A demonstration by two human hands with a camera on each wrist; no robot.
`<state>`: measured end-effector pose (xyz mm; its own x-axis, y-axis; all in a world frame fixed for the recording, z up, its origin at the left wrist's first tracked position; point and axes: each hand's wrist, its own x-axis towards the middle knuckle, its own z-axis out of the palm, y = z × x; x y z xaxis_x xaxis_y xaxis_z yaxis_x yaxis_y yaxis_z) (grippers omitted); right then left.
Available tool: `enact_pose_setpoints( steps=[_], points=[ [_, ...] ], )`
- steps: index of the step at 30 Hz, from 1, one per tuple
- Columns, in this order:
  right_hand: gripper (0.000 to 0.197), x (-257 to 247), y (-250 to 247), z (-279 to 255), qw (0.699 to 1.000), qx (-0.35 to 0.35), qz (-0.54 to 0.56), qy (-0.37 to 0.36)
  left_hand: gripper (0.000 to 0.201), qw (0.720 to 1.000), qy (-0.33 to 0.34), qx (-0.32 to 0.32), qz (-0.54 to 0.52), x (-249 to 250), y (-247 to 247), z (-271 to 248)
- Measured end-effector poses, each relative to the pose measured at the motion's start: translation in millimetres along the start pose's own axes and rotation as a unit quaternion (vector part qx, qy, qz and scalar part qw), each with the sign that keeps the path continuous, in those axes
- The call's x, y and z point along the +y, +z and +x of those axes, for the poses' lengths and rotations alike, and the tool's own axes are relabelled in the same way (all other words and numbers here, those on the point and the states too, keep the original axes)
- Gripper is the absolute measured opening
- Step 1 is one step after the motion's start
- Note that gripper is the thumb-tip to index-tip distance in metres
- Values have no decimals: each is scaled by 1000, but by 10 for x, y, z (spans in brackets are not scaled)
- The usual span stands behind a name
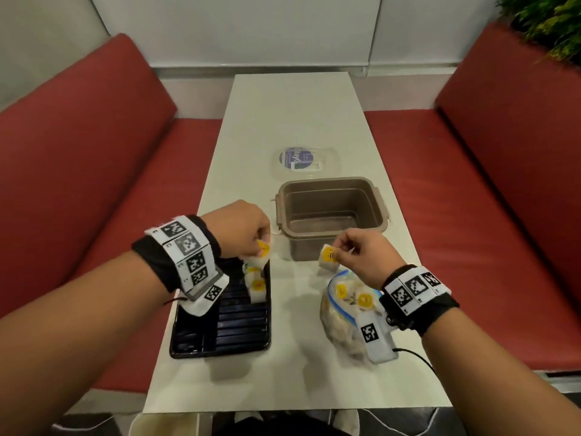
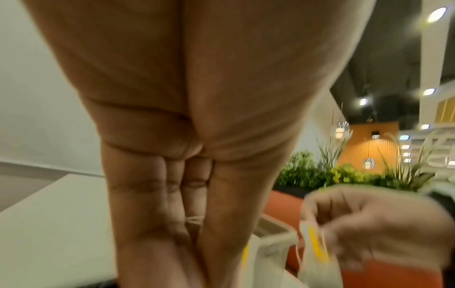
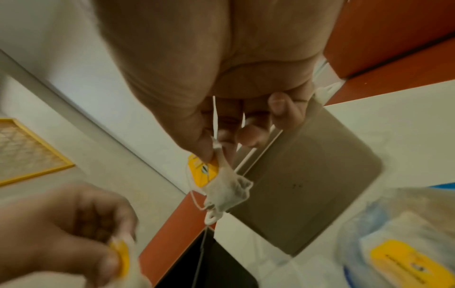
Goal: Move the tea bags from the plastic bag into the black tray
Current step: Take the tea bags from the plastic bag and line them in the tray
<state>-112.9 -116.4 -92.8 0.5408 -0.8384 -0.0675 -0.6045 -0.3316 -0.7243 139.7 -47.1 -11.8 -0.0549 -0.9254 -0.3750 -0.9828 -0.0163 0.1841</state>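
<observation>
glossy ribbed black tray, clear plastic bag, smooth matt table, red cloth seats.

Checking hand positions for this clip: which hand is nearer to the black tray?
Left. The left hand hangs over the black tray's far end, pinching a tea bag. The right hand is off to the tray's right, above the plastic bag, pinching another tea bag.

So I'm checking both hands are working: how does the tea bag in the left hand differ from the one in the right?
The left hand pinches its tea bag over the black tray, above bags already there. The right hand holds its tea bag over bare table, between the plastic bag and the brown container. Both have yellow tags.
</observation>
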Motion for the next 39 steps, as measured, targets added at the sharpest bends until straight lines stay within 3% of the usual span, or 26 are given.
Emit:
enact_pose_setpoints(
  steps=[5, 9, 17, 23, 26, 28, 31, 36, 39],
  points=[
    [6, -249, 174, 1, 999, -18, 25, -27, 12, 989, -21, -137, 57, -142, 705, 162],
    [6, -280, 293, -20, 999, -21, 30, -17, 35, 972, -14, -206, 116, -94, 1097, 353],
    [3, -280, 375, -138, 1000, -19, 15, 5, 31, 987, -76, -127, 68, -320, 1277, 570],
    [2, -412, 463, -146, 999, -39, 6, 14, 41, 979, -85, -156, 97, -289, 1101, 589],
    [5, -473, 550, -90, 999, -49, 4, 14, 27, 989, -55, -127, 50, -339, 812, 469],
    [7, -501, 619, -36, 999, -48, -3, 17, 25, 996, -16, -80, -47, -399, 574, 308],
    [13, -556, 715, 50, 999, -46, -4, 8, 28, 982, 56, -46, -175, -374, 336, 71],
    [21, -630, 761, 98, 999, -40, 30, 1, 16, 991, 67, -4, -117, -282, 432, 47],
    [17, -477, 657, 76, 999, -18, 19, 25, 14, 994, 51, -49, -79, -318, 537, 98]
  ],
)
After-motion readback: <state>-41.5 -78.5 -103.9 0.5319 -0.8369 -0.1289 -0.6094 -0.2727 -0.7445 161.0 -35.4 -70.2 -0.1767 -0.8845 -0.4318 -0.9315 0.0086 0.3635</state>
